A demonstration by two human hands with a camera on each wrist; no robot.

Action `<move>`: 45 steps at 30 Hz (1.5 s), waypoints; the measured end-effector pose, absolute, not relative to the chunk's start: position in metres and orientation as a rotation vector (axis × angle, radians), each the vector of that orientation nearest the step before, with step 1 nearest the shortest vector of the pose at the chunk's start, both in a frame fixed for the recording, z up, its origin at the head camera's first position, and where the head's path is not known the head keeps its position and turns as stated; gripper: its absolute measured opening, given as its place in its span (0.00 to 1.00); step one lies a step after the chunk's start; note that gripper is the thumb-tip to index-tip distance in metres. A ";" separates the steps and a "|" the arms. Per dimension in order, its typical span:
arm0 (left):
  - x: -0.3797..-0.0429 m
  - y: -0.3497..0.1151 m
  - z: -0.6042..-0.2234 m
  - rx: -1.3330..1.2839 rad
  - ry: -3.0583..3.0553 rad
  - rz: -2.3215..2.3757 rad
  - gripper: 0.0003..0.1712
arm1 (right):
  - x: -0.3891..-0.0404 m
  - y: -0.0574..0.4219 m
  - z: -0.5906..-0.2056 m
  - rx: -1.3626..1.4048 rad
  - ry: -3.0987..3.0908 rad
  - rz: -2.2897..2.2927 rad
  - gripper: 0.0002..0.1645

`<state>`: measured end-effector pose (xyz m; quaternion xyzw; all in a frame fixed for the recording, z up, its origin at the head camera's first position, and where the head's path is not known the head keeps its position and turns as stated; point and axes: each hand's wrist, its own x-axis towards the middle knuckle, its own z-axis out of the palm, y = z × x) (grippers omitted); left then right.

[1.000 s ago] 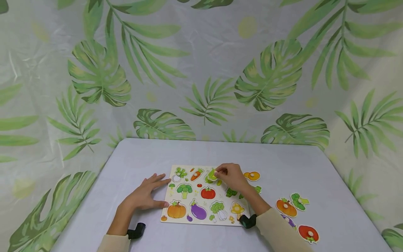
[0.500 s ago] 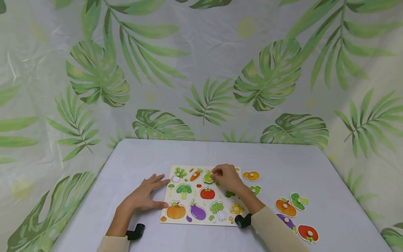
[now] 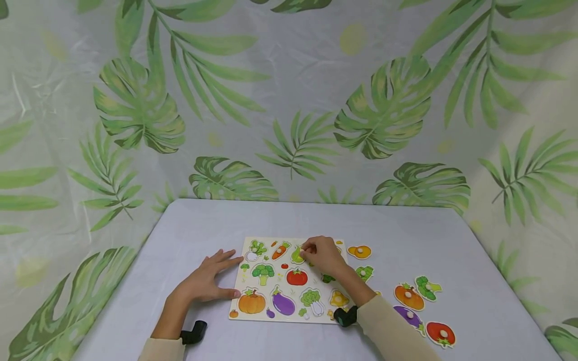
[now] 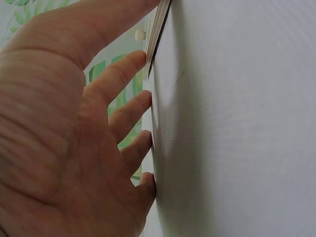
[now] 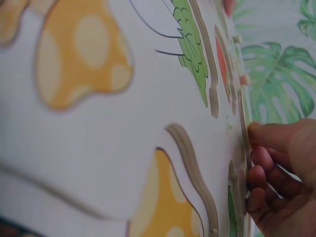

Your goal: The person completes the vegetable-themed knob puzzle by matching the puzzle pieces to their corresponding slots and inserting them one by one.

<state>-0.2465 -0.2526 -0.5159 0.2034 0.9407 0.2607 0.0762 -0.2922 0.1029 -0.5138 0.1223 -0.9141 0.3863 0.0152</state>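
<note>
On the table (image 3: pixel 217 215) lies the board (image 3: pixel 314 281), the carrot piece (image 3: pixel 280 250) left of the pear piece (image 3: pixel 296 255) near its far edge, the tomato piece (image 3: pixel 435 331) beyond its right edge

Pale backdrop (image 3: pixel 307 75), large green leaves (image 3: pixel 142 108) printed across it, white table (image 3: pixel 212 220) in front

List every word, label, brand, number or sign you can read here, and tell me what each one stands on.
None: no text can be read in any view.
The board and loose pieces show only pictures where visible.
The backdrop shows a leaf print.
The black left camera and black right camera are too small to tell whether they carry markings.
</note>
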 end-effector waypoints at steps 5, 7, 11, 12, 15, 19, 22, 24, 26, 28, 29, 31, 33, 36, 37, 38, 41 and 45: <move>-0.246 -0.253 -0.515 0.601 2.818 0.782 0.52 | -0.292 0.101 -0.514 0.374 -2.847 1.194 0.03; -0.246 -0.253 -0.515 0.600 2.817 0.783 0.52 | -0.292 0.101 -0.514 0.379 -2.845 1.190 0.03; -0.245 -0.253 -0.514 0.610 2.817 0.783 0.52 | -0.292 0.101 -0.515 0.384 -2.841 1.189 0.04; -0.245 -0.252 -0.514 0.613 2.816 0.785 0.52 | -0.292 0.101 -0.515 0.378 -2.844 1.189 0.04; -0.245 -0.252 -0.514 0.620 2.815 0.792 0.53 | -0.292 0.101 -0.515 0.360 -2.853 1.186 0.04; -0.245 -0.252 -0.513 0.623 2.816 0.795 0.53 | -0.293 0.101 -0.516 0.342 -2.850 1.190 0.04; -0.245 -0.252 -0.514 0.623 2.814 0.797 0.53 | -0.293 0.101 -0.515 0.341 -2.851 1.185 0.04; -0.245 -0.252 -0.514 0.620 2.812 0.794 0.53 | -0.293 0.101 -0.515 0.343 -2.859 1.177 0.04; -0.245 -0.252 -0.514 0.617 2.811 0.791 0.53 | -0.293 0.101 -0.514 0.348 -2.868 1.170 0.04; -0.245 -0.252 -0.514 0.615 2.813 0.784 0.53 | -0.293 0.101 -0.514 0.339 -2.879 1.171 0.04; -0.245 -0.252 -0.514 0.615 2.815 0.782 0.53 | -0.293 0.101 -0.514 0.338 -2.882 1.170 0.04; -0.245 -0.252 -0.515 0.614 2.817 0.781 0.53 | -0.294 0.101 -0.514 0.330 -2.893 1.167 0.05; -0.245 -0.252 -0.515 0.615 2.818 0.780 0.53 | -0.294 0.101 -0.514 0.332 -2.893 1.165 0.05; -0.246 -0.252 -0.515 0.618 2.818 0.776 0.53 | -0.294 0.101 -0.514 0.344 -2.886 1.158 0.05; -0.246 -0.252 -0.515 0.620 2.820 0.774 0.53 | -0.294 0.101 -0.514 0.350 -2.881 1.157 0.06; -0.246 -0.253 -0.515 0.622 2.821 0.775 0.53 | -0.294 0.102 -0.515 0.355 -2.875 1.159 0.06; -0.246 -0.253 -0.515 0.630 2.823 0.778 0.53 | -0.294 0.103 -0.514 0.358 -2.869 1.181 0.07; -0.246 -0.253 -0.515 0.626 2.820 0.781 0.53 | -0.293 0.105 -0.513 0.366 -2.865 1.232 0.08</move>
